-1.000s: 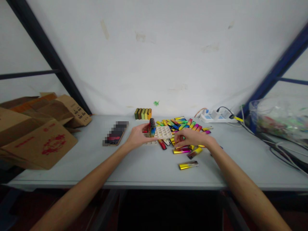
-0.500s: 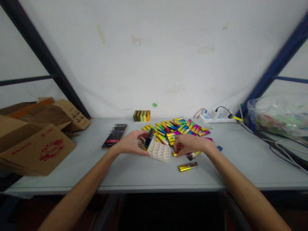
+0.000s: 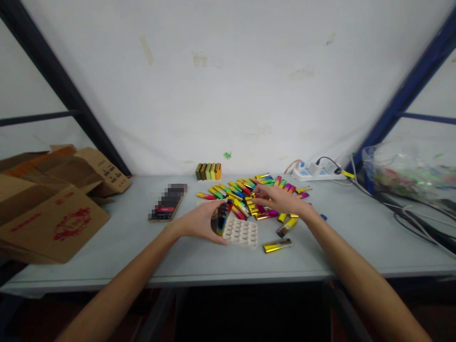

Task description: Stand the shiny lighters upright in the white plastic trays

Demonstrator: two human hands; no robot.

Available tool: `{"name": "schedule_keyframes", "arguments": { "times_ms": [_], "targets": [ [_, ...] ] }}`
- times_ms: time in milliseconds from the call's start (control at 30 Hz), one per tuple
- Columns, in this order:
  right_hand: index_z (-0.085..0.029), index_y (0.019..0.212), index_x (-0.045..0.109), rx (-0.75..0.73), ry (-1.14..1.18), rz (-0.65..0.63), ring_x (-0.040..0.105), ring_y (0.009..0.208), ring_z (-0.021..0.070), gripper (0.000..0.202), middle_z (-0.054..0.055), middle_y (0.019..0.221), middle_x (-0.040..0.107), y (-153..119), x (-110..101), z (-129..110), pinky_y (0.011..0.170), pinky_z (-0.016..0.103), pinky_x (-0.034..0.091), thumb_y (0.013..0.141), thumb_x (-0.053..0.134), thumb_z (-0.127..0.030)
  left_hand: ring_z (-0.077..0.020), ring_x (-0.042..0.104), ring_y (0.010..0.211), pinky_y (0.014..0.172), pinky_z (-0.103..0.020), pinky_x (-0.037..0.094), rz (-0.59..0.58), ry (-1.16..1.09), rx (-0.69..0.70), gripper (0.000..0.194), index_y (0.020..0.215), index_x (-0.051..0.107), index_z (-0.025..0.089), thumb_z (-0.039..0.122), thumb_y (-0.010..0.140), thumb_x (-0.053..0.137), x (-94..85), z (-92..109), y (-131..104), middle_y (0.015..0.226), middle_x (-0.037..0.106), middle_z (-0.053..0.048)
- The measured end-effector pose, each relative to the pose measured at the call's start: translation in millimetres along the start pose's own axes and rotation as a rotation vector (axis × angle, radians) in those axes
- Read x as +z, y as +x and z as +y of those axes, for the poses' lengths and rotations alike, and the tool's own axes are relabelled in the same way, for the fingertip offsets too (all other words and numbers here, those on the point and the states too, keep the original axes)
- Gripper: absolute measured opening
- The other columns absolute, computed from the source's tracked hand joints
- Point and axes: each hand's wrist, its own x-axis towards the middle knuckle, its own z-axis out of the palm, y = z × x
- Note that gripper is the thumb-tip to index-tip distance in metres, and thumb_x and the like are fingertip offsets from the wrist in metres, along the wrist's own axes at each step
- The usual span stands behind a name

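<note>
At seven o'clock from the pile of glossy, rainbow-coloured lighters [image 3: 241,208], a white slotted tray [image 3: 242,232] is bearing dark-topped lighters [image 3: 223,217], which the left hand [image 3: 199,220] is grasping; the right hand [image 3: 277,197] is reaching over the pile, its grip unclear.

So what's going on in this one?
A person's left hand curls around a few upright lighters at the left end of a white tray. The right hand is over the loose lighters spread on the table; whether it holds one is unclear. Another block of upright lighters stands at the back, and a phone lies to the left.
</note>
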Motion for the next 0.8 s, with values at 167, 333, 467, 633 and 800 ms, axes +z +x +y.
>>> {"name": "schedule_keyframes", "arguments": {
  "times_ms": [167, 333, 467, 633, 800],
  "targets": [
    [-0.019, 0.111, 0.063, 0.057, 0.114, 0.184, 0.063, 0.07, 0.0188, 0.04, 0.003, 0.078, 0.07, 6, 4, 1, 0.067, 0.028, 0.043, 0.104, 0.043, -0.054, -0.0397, 0.055, 0.134, 0.115, -0.052, 0.042, 0.062, -0.024, 0.08, 0.103, 0.141, 0.05, 0.022, 0.063, 0.055, 0.09, 22.8, 6, 6, 0.144, 0.058, -0.016],
    [-0.019, 0.121, 0.067, 0.037, 0.18, 0.313, 0.066, 0.102, 0.0233, 0.045, 0.01, 0.114, 0.073, 12, 12, 6, 0.089, 0.033, 0.048, 0.105, 0.04, -0.051, -0.0394, 0.048, 0.139, 0.119, -0.056, 0.036, 0.153, -0.05, 0.076, 0.103, 0.144, 0.045, 0.021, 0.058, 0.059, 0.09, 36.3, 7, 12, 0.148, 0.052, -0.018],
    [-0.019, 0.133, 0.064, 0.098, 0.271, 0.307, 0.067, 0.095, 0.0215, 0.048, 0.011, 0.124, 0.071, 14, 16, 13, 0.082, 0.032, 0.052, 0.101, 0.05, -0.051, -0.0384, 0.049, 0.136, 0.118, -0.054, 0.038, 0.18, -0.035, 0.06, 0.098, 0.141, 0.048, 0.018, 0.06, 0.063, 0.088, 38.2, 9, 15, 0.144, 0.055, -0.018],
    [-0.017, 0.112, 0.073, 0.146, 0.297, 0.379, 0.065, 0.084, 0.02, 0.042, 0.009, 0.108, 0.075, 15, 16, 17, 0.074, 0.031, 0.05, 0.094, 0.061, -0.053, -0.0388, 0.058, 0.123, 0.114, -0.052, 0.041, 0.171, 0.021, 0.072, 0.083, 0.12, 0.063, 0.016, 0.072, 0.062, 0.083, 39.7, 6, 18, 0.124, 0.066, -0.017],
    [-0.017, 0.106, 0.075, 0.126, 0.31, 0.412, 0.067, 0.088, 0.0222, 0.04, 0.01, 0.105, 0.077, 15, 15, 15, 0.076, 0.032, 0.051, 0.093, 0.062, -0.052, -0.0384, 0.059, 0.121, 0.113, -0.052, 0.042, 0.175, 0.004, 0.093, 0.087, 0.122, 0.062, 0.017, 0.073, 0.06, 0.085, 37.2, 1, 19, 0.126, 0.066, -0.016]
  ]
}}
